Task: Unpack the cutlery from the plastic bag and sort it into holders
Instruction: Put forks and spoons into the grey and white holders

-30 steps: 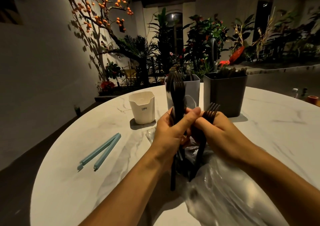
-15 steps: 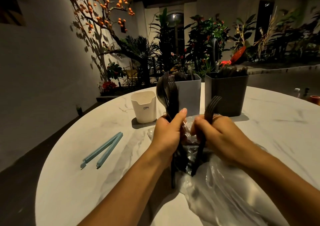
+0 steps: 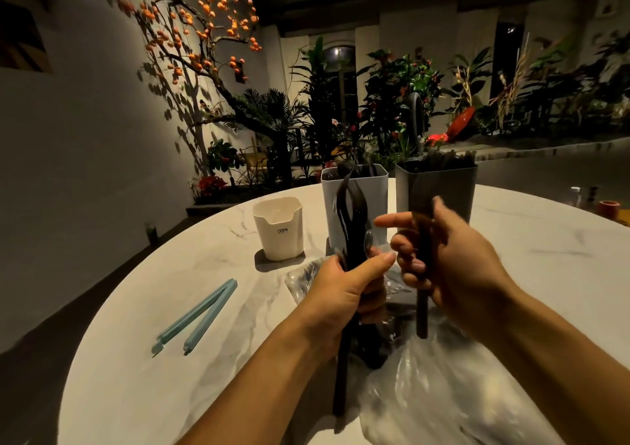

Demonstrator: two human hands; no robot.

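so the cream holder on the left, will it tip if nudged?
Probably not easily: the cream holder is short and wide, squat next to the tall white holder. It looks empty and plastic, so likely light, and may slide on the smooth marble table instead.

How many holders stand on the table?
3: a small cream holder at left, a white holder in the middle behind the left hand, a dark grey holder at right.

A bundle of black plastic cutlery (image 3: 351,219) stands upright above the crumpled clear plastic bag (image 3: 433,386); white (image 3: 354,206), grey (image 3: 439,192) and cream (image 3: 279,230) holders stand behind.
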